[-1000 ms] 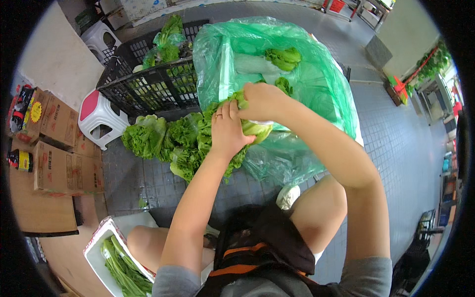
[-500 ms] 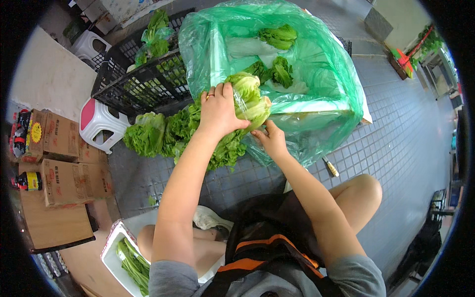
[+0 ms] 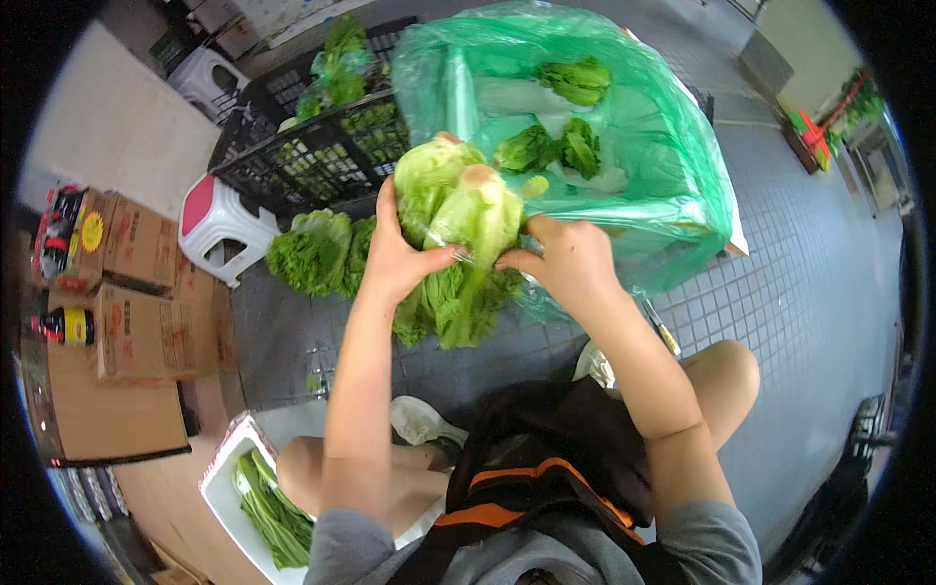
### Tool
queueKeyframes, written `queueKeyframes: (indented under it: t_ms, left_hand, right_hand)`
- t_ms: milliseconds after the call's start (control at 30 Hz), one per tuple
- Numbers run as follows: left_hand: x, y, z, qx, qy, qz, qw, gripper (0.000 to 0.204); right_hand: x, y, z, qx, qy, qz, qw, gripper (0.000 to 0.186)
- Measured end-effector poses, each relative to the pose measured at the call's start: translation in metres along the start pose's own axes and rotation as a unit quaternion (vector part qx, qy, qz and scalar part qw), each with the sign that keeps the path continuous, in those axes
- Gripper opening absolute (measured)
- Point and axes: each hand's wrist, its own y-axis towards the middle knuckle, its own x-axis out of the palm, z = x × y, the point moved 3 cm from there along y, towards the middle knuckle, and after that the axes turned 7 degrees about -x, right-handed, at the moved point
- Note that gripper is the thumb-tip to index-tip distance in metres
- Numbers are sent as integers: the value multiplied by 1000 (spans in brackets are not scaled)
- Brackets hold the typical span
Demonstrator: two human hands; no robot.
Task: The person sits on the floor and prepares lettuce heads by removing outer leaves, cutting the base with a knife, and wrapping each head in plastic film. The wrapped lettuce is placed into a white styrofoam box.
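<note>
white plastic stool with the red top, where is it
In the head view, the stool stands on the left, between the brown cardboard boxes and the black plastic crate.

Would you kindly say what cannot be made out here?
In the head view:
Left hand: fingers mostly hidden behind the lettuce.
Crate: lower contents partly hidden by its slatted wall.
White box: near end cut off by the lower edge.
Dark shape, far right: too dim to identify.

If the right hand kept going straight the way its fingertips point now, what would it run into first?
The right hand would most likely meet the nearer lettuce head, just left of its fingertips; whether they already touch it is hard to tell.
</note>
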Motion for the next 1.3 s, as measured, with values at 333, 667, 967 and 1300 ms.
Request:
queueKeyframes:
  t_ms: [333,667,967,1300]
  left_hand:
    - [-2,-142,-76,-185,-629,38,754,73]
    - [14,-195,-83,-117,-725,-114,669,87]
    - [15,-228,-46,-260,-412,-208,848,112]
    - [54,-218,-10,-214,-162,-391,880,101]
  right_hand:
    - [6,29,-127,-222,84,-333,913,49]
    - [12,20,-67,-170,83,-619,762,43]
    - [108,-46,20,55,358,-641,676,67]
    - [148,-100,32,221,558,-629,495,53]
